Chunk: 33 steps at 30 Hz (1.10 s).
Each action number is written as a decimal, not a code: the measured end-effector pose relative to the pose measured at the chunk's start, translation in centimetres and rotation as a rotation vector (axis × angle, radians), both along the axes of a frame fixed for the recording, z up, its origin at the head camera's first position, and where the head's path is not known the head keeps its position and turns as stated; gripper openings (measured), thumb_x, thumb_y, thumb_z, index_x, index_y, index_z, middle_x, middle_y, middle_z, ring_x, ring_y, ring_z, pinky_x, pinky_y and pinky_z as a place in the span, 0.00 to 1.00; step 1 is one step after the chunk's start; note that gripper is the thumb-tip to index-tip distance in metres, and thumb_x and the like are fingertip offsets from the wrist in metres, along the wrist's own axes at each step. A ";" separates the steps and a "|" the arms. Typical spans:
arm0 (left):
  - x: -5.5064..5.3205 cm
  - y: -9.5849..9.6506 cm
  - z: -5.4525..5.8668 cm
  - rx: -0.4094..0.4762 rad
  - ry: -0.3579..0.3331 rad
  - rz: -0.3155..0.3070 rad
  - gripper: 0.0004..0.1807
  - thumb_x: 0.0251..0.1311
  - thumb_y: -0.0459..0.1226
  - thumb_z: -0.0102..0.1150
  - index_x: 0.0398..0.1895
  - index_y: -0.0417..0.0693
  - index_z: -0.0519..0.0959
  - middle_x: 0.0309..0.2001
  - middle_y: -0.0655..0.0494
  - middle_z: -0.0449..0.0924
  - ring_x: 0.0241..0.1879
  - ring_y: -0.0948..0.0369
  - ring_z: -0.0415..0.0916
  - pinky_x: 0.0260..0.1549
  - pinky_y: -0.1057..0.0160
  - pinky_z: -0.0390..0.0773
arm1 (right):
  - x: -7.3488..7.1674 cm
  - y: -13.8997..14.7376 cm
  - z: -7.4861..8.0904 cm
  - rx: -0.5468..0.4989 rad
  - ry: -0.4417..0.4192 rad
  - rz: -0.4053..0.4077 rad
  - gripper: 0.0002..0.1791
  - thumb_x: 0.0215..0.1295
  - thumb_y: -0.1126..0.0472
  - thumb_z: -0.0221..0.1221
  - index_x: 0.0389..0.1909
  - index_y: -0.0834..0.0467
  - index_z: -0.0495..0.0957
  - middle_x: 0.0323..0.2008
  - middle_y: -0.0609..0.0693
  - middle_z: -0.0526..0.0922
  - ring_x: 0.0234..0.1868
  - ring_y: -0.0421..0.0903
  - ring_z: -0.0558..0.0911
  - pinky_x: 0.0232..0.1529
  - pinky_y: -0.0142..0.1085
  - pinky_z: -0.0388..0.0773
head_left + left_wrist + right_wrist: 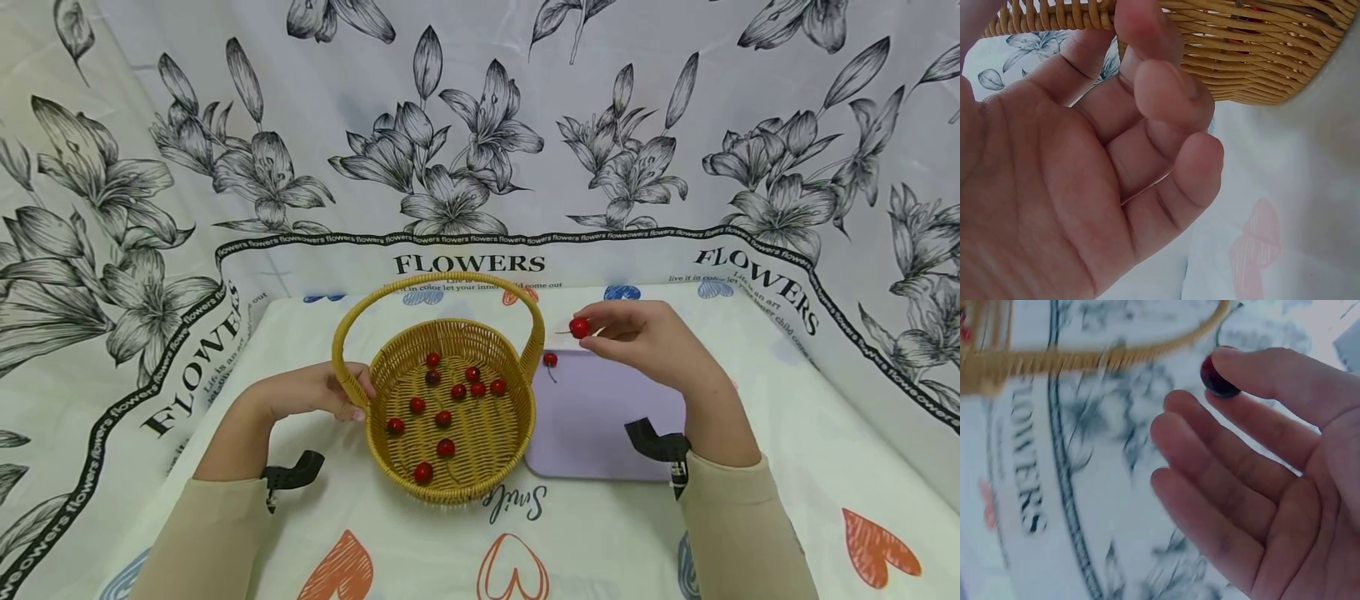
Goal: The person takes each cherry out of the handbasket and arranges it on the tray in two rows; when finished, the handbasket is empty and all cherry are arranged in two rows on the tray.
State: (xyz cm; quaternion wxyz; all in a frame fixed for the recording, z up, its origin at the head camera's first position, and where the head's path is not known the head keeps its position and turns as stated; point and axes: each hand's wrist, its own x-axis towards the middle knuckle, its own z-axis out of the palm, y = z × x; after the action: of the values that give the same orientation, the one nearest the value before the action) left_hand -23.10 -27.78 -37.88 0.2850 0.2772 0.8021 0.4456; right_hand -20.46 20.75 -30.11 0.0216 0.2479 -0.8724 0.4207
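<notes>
A yellow woven basket (pixel 450 496) with a tall arched handle stands in the middle of the head view, tilted towards me. Several red cherries (pixel 446 448) lie spread over its bottom. My left hand (pixel 318 392) grips the basket's left side where the handle meets the rim; its curled fingers (pixel 1172 94) show under the wicker in the left wrist view. Between thumb and forefinger my right hand (pixel 645 337) pinches a cherry (pixel 1217 376) by its body, stem pointing away from the hand. That hand is raised right of the basket handle, above the far edge of a purple tray (pixel 600 425).
One more cherry (pixel 551 359) with its stem lies at the tray's far left corner, close beside the basket. A white cloth (pixel 600 542) printed with hearts covers the table. Behind it hangs a flower-printed curtain (pixel 555 192).
</notes>
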 end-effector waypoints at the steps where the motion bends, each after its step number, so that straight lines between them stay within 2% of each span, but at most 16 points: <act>1: 0.0 0.0 -0.1 0.003 -0.001 0.000 0.13 0.61 0.34 0.70 0.46 0.39 0.79 0.33 0.51 0.76 0.33 0.59 0.70 0.36 0.60 0.71 | -0.8 0.5 -0.5 0.038 -0.013 -0.018 0.15 0.67 0.58 0.69 0.54 0.52 0.86 0.44 0.47 0.87 0.41 0.45 0.86 0.42 0.40 0.81; 7: 0.0 -0.2 -0.3 0.014 -0.002 -0.001 0.14 0.61 0.34 0.70 0.46 0.38 0.79 0.34 0.51 0.76 0.33 0.59 0.69 0.36 0.60 0.71 | -5.8 1.7 -5.3 0.254 -0.164 -0.058 0.17 0.67 0.57 0.68 0.56 0.51 0.85 0.46 0.47 0.86 0.44 0.48 0.83 0.43 0.45 0.78; 12: 0.0 -0.1 -0.3 0.020 -0.008 -0.008 0.13 0.61 0.33 0.69 0.46 0.37 0.78 0.34 0.52 0.76 0.33 0.59 0.70 0.36 0.60 0.71 | -7.9 2.0 -8.5 0.448 -0.208 -0.075 0.17 0.65 0.58 0.68 0.55 0.54 0.87 0.41 0.50 0.85 0.41 0.49 0.80 0.44 0.45 0.76; 16: 0.0 0.0 -0.1 0.016 -0.010 -0.004 0.14 0.61 0.34 0.69 0.45 0.37 0.78 0.33 0.52 0.76 0.32 0.58 0.70 0.35 0.60 0.72 | -8.6 1.9 -9.7 0.547 -0.211 -0.075 0.18 0.64 0.60 0.67 0.55 0.56 0.86 0.37 0.50 0.84 0.39 0.48 0.78 0.44 0.45 0.75; 19: 0.0 0.0 0.0 0.007 -0.008 0.008 0.14 0.60 0.35 0.70 0.45 0.38 0.79 0.35 0.50 0.77 0.34 0.57 0.70 0.36 0.59 0.71 | -8.7 1.8 -9.9 0.572 -0.235 -0.072 0.19 0.64 0.61 0.68 0.56 0.58 0.85 0.37 0.51 0.83 0.39 0.49 0.78 0.45 0.47 0.76; 23: -0.1 0.0 0.0 -0.003 -0.010 0.021 0.14 0.60 0.36 0.71 0.45 0.40 0.79 0.38 0.47 0.77 0.35 0.56 0.70 0.37 0.58 0.71 | -8.5 1.3 -9.9 0.581 -0.258 -0.088 0.20 0.63 0.57 0.70 0.54 0.60 0.84 0.40 0.53 0.84 0.41 0.51 0.80 0.48 0.49 0.76; 28: -0.1 -0.1 -0.2 0.000 -0.006 0.014 0.14 0.60 0.35 0.71 0.45 0.39 0.79 0.38 0.48 0.77 0.35 0.56 0.70 0.37 0.58 0.71 | -8.5 0.5 -10.2 0.577 -0.200 -0.101 0.14 0.63 0.60 0.69 0.47 0.62 0.87 0.39 0.56 0.85 0.42 0.53 0.81 0.50 0.50 0.76; 33: -0.2 -0.1 -0.2 0.006 -0.005 0.008 0.14 0.60 0.35 0.71 0.45 0.39 0.79 0.37 0.49 0.77 0.35 0.57 0.70 0.37 0.58 0.71 | -8.8 -0.2 -11.2 0.557 -0.121 -0.092 0.16 0.65 0.66 0.64 0.53 0.64 0.85 0.42 0.58 0.86 0.43 0.53 0.79 0.53 0.52 0.76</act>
State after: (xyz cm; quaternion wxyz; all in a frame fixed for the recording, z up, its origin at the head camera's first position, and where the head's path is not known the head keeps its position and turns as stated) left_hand -23.29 -27.87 -38.11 0.2846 0.2735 0.8012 0.4498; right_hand -29.28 20.58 -41.27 -0.0805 0.1786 -0.9644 0.1774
